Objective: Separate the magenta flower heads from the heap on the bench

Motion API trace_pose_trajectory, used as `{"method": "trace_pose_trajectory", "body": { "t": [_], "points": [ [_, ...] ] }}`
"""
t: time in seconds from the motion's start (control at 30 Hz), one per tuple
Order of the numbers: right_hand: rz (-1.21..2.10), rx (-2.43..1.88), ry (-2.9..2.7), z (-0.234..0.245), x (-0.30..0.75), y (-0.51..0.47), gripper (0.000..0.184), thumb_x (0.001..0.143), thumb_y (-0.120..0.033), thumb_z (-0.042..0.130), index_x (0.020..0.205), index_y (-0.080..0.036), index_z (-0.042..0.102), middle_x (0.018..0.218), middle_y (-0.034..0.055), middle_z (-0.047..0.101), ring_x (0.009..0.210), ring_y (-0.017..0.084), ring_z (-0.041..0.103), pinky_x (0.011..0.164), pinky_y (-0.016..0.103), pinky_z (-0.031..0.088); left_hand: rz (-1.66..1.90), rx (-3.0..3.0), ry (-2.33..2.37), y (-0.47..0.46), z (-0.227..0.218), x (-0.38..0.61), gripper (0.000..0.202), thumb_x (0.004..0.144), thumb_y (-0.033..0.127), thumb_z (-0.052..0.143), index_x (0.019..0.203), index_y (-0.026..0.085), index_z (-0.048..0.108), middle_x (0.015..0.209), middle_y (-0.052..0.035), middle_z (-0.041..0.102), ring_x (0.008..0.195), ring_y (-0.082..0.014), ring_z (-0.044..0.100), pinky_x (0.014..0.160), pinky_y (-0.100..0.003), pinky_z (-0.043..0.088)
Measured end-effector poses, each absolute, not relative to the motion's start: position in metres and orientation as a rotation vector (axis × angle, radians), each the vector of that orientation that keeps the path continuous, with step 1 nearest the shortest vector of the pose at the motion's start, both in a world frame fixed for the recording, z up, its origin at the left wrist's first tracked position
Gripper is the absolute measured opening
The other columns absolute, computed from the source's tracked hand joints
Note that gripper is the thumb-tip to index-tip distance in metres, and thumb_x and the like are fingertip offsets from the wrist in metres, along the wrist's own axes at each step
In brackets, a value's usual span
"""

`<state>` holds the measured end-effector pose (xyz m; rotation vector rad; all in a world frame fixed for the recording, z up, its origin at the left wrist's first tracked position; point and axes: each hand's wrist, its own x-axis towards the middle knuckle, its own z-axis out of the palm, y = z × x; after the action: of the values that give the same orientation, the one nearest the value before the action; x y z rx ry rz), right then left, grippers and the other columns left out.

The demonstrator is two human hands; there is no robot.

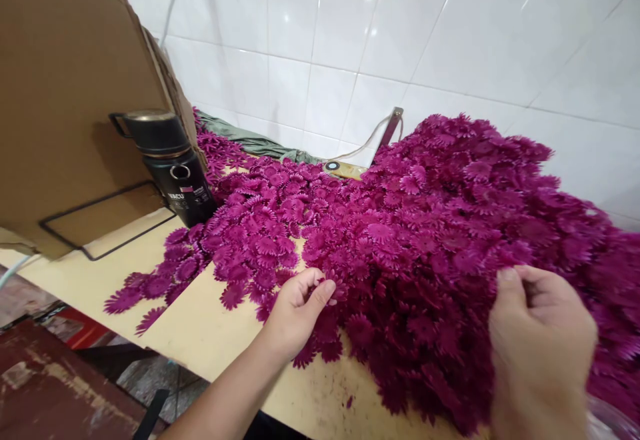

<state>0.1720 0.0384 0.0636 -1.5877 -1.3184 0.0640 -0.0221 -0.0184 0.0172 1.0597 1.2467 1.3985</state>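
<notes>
A big heap of magenta fabric flower pieces (430, 227) covers the pale wooden table (200, 327), thickest at the right. My left hand (300, 307) lies at the heap's front edge, thumb and fingers pinched on a flower piece. Lower right, my right hand (543, 337) is curled with its fingers closed against the heap; what it holds is hidden by the hand's back.
A black vacuum flask (173, 167) stands at the back left beside a tall cardboard sheet (65, 93). A metal bracket with a tube (387, 130) leans on the white tiled wall (400, 27). The table's front edge drops to a dark floor (60, 380).
</notes>
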Motion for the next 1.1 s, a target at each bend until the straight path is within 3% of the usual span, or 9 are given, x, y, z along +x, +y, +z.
{"method": "trace_pose_trajectory", "body": {
  "t": [0.17,0.23,0.5,0.73,0.9,1.1],
  "points": [
    [0.107,-1.358,-1.788,0.055,0.171,0.03,0.025,0.074,-0.03,0.047,0.095,-0.019,0.054,0.095,0.0093,0.058,0.088,0.024,0.053,0.081,0.043,0.04,1.325,1.035,1.125,-0.018,0.016,-0.021,0.033,0.067,0.047,0.059,0.075,0.015,0.056,0.071,-0.0005,0.055,0.069,-0.013,0.048,0.068,-0.026,0.039],
    [0.11,-1.266,-1.898,0.049,0.159,0.019,0.023,0.078,-0.029,0.044,0.096,-0.02,0.055,0.099,0.0089,0.058,0.094,0.024,0.052,0.085,0.043,0.038,1.298,1.058,1.131,-0.017,0.017,-0.018,0.03,0.068,0.044,0.059,0.072,0.015,0.056,0.072,-0.0011,0.055,0.069,-0.0133,0.048,0.069,-0.026,0.039],
    [0.676,-1.171,-1.992,0.04,0.124,-0.001,0.019,0.079,-0.034,0.05,0.089,-0.02,0.056,0.088,0.0065,0.059,0.084,0.02,0.056,0.076,0.037,0.045,1.317,1.143,1.24,-0.014,0.02,-0.015,0.028,0.065,0.033,0.058,0.056,0.019,0.036,0.057,0.0056,0.034,0.056,-0.0094,0.031,0.055,-0.023,0.029],
    [1.404,-0.999,-1.836,0.037,0.123,0.007,0.013,0.074,-0.026,0.056,0.085,-0.019,0.057,0.082,0.0024,0.062,0.079,0.016,0.059,0.074,0.03,0.047,1.3,1.08,1.081,-0.013,0.015,-0.014,0.043,0.065,0.051,0.057,0.05,0.019,0.033,0.053,0.0064,0.029,0.052,-0.0082,0.027,0.05,-0.023,0.022],
    [1.254,-0.99,-1.702,0.039,0.121,0.006,0.009,0.071,-0.026,0.059,0.068,-0.018,0.057,0.071,-0.0005,0.056,0.068,0.013,0.053,0.064,0.024,0.045,1.308,1.121,1.006,-0.013,0.019,-0.012,0.048,0.067,0.059,0.051,0.049,0.019,0.031,0.052,0.007,0.025,0.05,-0.0075,0.024,0.048,-0.022,0.021],
    [1.08,-1.122,-1.55,0.043,0.118,0.009,0.014,0.071,-0.031,0.058,0.069,-0.018,0.056,0.063,-0.0018,0.054,0.058,0.011,0.049,0.054,0.022,0.042,1.374,1.113,1.095,-0.014,0.021,-0.009,0.047,0.067,0.057,0.054,0.051,0.018,0.031,0.053,0.0068,0.028,0.051,-0.0074,0.025,0.049,-0.022,0.023]
  ]
}}
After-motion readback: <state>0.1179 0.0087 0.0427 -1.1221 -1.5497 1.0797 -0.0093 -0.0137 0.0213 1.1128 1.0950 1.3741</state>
